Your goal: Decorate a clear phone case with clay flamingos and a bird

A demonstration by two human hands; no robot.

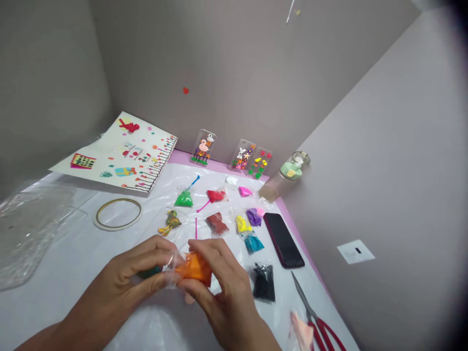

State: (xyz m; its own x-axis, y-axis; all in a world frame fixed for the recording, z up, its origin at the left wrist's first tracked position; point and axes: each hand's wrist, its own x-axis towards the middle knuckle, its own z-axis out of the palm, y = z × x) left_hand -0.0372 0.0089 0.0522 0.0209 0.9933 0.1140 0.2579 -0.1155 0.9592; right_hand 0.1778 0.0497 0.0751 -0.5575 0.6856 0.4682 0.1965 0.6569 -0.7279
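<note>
Between my two hands is a small clear bag of orange modelling clay [196, 269]. My left hand [127, 273] pinches the bag's loose plastic end, while my right hand [226, 287] grips the clay-filled part. Just beyond my fingers, a duck figure in green and yellow clay [171, 222] lies on clear plastic. A pink modelling tool [196, 228] points away from my right hand. Bags of brown clay [217, 224], yellow clay [243, 224] and blue clay [253, 243] lie past it. Something dark green is partly hidden behind my left fingers.
Black clay [263, 282], a phone [283, 240] and red-handled scissors [317, 317] are on the right. A tape roll [95, 220] and clear plastic packaging [29, 234] lie left. Behind stand decorated phone cases [204, 147], a bottle [280, 180] and a decorated sheet [109, 141].
</note>
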